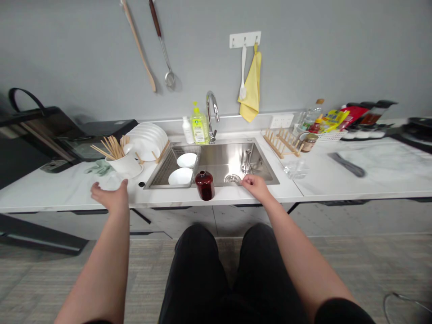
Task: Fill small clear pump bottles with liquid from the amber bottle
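Observation:
My left hand (113, 198) is at the front left of the counter, thumb and fingers curved round a clear, see-through bowl (110, 182). Just behind that bowl are a pale green cloth or glove (99, 168) and a white pot (125, 166) full of wooden chopsticks (114, 147). Over the front rim of the sink (221, 157), my right hand (257, 187) has its fingers pressed together near the drain (232, 179); what they hold, if anything, is hidden. A dark red-brown bottle (204, 185) stands upright on the front edge between my hands.
In the sink's left side, a wire basket (162, 168) carries two white bowls (181, 176). Behind are the faucet (209, 112) and a green soap bottle (200, 128). White plates (148, 137) stand at left, a wooden rack (282, 143) and dark tongs (347, 164) at right.

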The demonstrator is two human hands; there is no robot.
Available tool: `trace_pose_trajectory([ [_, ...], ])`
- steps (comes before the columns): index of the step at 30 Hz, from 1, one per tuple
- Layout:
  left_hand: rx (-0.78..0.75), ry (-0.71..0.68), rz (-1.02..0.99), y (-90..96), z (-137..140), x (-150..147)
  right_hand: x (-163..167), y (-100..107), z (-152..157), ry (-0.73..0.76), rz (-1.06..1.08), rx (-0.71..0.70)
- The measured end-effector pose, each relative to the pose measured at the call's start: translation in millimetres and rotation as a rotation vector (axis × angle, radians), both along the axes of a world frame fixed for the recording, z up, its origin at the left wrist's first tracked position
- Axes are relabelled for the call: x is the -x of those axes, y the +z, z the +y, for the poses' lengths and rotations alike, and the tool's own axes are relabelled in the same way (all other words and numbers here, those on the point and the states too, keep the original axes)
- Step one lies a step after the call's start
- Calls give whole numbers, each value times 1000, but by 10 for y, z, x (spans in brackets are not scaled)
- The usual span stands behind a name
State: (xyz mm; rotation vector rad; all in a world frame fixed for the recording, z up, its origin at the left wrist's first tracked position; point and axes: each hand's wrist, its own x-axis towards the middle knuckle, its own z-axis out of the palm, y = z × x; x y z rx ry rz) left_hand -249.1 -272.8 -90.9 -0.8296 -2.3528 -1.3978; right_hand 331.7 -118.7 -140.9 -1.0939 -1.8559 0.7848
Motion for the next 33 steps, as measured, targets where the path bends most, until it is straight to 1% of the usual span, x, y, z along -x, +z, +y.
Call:
trace_pose_trajectory([
  [2,-30,104,-191,79,126,144,-12,-5,19,-8,32,14],
  [3,-20,124,-262,108,190,191,-15,-5,25,-9,47,22],
  [5,26,109,-303,147,282,252,-14,3,28,-10,69,34],
  [7,39,117,-313,159,283,265,-3,19,17,-14,72,33],
  [8,32,126,-310,151,241,245,5,30,7,-17,68,29],
  [10,-16,153,-272,93,68,132,18,55,-20,-25,58,20],
  [12,-100,175,-201,-34,-209,-99,23,80,-47,-36,51,16],
  [13,-198,150,-120,-122,-372,-258,22,92,-58,-40,47,14],
  [14,-274,109,-69,-218,-542,-442,19,102,-68,-42,44,11],
  [15,-312,56,-63,-315,-708,-644,14,111,-77,-42,41,4],
  [17,-343,-61,-130,-480,-996,-1077,8,125,-106,-42,37,-17],
  [19,-327,-263,-235,-573,-1195,-1506,21,135,-185,-49,38,-35],
  [21,-287,-482,-295,-585,-1303,-1903,62,136,-366,-62,76,-14],
  [23,-216,-691,-321,-546,-1347,-2265,126,122,-680,-45,179,45],
  [24,-187,-786,-330,-521,-1356,-2433,158,106,-883,2,251,72],
  [25,-153,-874,-340,-500,-1360,-2592,186,86,-1107,65,323,88],
  [27,-105,-1023,-357,-481,-1369,-2875,211,37,-1570,251,436,151],
  [29,-71,-1146,-367,-493,-1387,-3105,179,-7,-1968,420,497,278],
  [30,-62,-1196,-373,-505,-1398,-3198,138,-21,-2120,459,501,341],
  [32,-66,-1264,-392,-517,-1415,-3345,23,-31,-2316,475,506,416],
  [33,-70,-1286,-401,-512,-1419,-3400,-41,-26,-2366,465,496,423],
])
